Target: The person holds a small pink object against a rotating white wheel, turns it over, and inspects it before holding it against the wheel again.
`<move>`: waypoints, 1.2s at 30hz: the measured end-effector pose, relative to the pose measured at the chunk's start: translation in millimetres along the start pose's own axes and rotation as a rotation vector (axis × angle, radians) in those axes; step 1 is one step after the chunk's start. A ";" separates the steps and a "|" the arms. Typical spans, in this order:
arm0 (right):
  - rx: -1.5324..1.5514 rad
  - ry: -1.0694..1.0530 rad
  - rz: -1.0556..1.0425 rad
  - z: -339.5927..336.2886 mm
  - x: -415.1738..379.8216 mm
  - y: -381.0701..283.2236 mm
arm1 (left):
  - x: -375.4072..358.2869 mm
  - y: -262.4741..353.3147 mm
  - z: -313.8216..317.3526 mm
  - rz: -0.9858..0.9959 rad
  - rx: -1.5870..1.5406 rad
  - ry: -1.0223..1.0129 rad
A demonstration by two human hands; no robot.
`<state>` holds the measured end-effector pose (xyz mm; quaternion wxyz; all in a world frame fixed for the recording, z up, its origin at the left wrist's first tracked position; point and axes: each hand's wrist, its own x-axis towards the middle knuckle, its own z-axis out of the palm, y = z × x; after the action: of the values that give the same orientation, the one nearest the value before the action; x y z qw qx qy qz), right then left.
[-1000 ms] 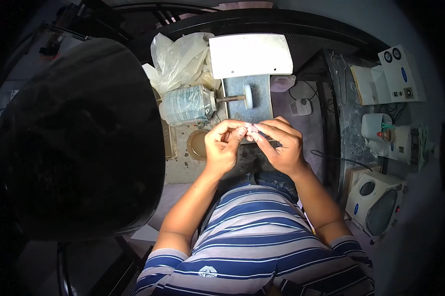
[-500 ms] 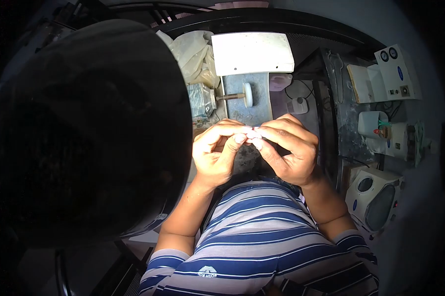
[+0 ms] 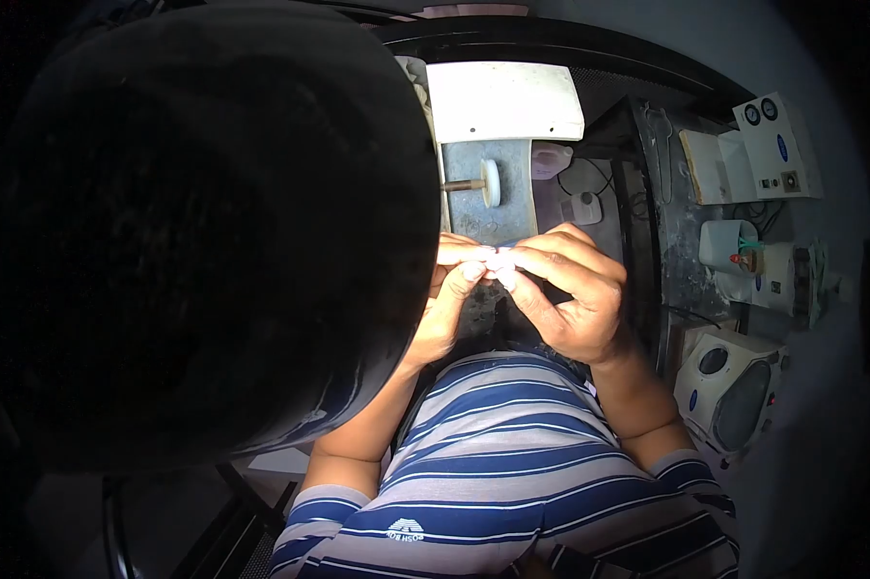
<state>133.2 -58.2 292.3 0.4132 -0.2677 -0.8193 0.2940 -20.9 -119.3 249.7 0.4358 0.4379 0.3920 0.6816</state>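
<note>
My left hand (image 3: 446,299) and my right hand (image 3: 581,294) meet in front of my striped shirt, fingertips nearly touching. Between their thumbs and fingers is pinched a small whitish-pink piece (image 3: 498,261), mostly covered and too bright to make out its kind. Both hands are closed on it. Part of my left hand is hidden behind a large black rounded object (image 3: 222,232). Beyond the hands, a white buffing wheel (image 3: 493,183) sits on a brown spindle (image 3: 462,185), apart from my fingers.
Above the wheel is a white hood (image 3: 505,101) over a blue-grey tray (image 3: 512,217). A pinkish jug (image 3: 551,161) stands beside it. Along the right are a white unit with two gauges (image 3: 780,145), a white container (image 3: 726,243) and a boxy white machine (image 3: 729,391).
The black rounded object has shifted right and up in view, now covering part of my left hand and the bags beside the wheel. Both hands keep their pinch with only slight movement.
</note>
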 end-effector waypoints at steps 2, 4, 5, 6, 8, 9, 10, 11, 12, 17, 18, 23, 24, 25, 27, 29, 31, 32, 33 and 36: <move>-0.005 0.001 -0.001 0.9 -1.3 0.5 | -1.3 -4.4 -5.5 0.021 0.046 -0.020; -0.010 0.000 -0.002 2.0 -1.7 0.4 | -2.5 -4.5 -7.9 0.042 0.092 -0.038; -0.012 0.002 -0.003 2.4 -1.8 0.2 | -3.0 -3.0 -8.0 0.025 0.117 -0.040; -0.015 0.006 -0.003 2.6 -1.9 -0.1 | -3.7 -2.1 -8.0 0.010 0.143 -0.041; -0.017 0.000 -0.004 2.6 -2.1 -0.3 | -5.3 -2.5 -7.6 0.004 0.142 -0.031; -0.021 -0.002 -0.002 2.6 -2.4 -0.4 | -5.6 -2.7 -7.4 -0.004 0.140 -0.025; -0.021 -0.003 -0.003 2.3 -2.4 -0.3 | -5.4 -2.7 -7.1 -0.002 0.139 -0.023; -0.018 -0.005 0.002 2.2 -2.8 -0.4 | -5.5 -2.5 -6.9 0.007 0.135 -0.030; -0.014 -0.005 0.008 2.3 -2.9 -0.4 | -5.4 -2.4 -7.0 0.016 0.131 -0.038; -0.002 -0.014 0.012 1.4 -4.7 2.5 | -6.9 -4.5 -3.9 0.033 0.085 -0.031; 0.000 -0.016 0.009 1.5 -5.3 3.0 | -7.2 -4.9 -3.6 0.041 0.075 -0.030; 0.015 -0.036 0.034 -1.4 -5.9 -0.3 | -8.5 -3.2 0.0 0.003 0.032 -0.008; 0.025 -0.049 0.041 -2.2 -6.2 -0.5 | -8.8 -3.3 1.6 -0.015 -0.021 0.015; 0.025 -0.046 0.042 -2.7 -6.8 0.1 | -9.3 -4.0 2.6 -0.016 -0.020 0.013; 0.028 -0.050 0.038 -3.3 -8.8 1.6 | -10.7 -5.7 3.9 -0.015 -0.070 0.032; 0.024 -0.036 0.029 -2.8 -9.7 2.7 | -10.8 -5.0 5.4 -0.017 -0.077 0.031; 0.019 -0.022 0.021 -2.6 -9.9 2.9 | -10.8 -5.0 4.6 -0.019 -0.086 0.029; 0.024 -0.020 0.025 -2.9 -9.5 2.5 | -11.0 -5.4 2.5 -0.020 -0.074 -0.013; 0.028 -0.019 0.029 -3.3 -9.6 2.4 | -11.1 -5.7 1.5 -0.022 -0.063 -0.055; 0.032 -0.019 0.043 -4.7 -11.3 3.0 | -10.7 -6.6 2.4 -0.012 -0.045 -0.056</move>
<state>143.5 -62.6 286.6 0.4031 -0.2757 -0.8125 0.3182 -14.5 -126.9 241.6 0.4605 0.4445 0.3670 0.6751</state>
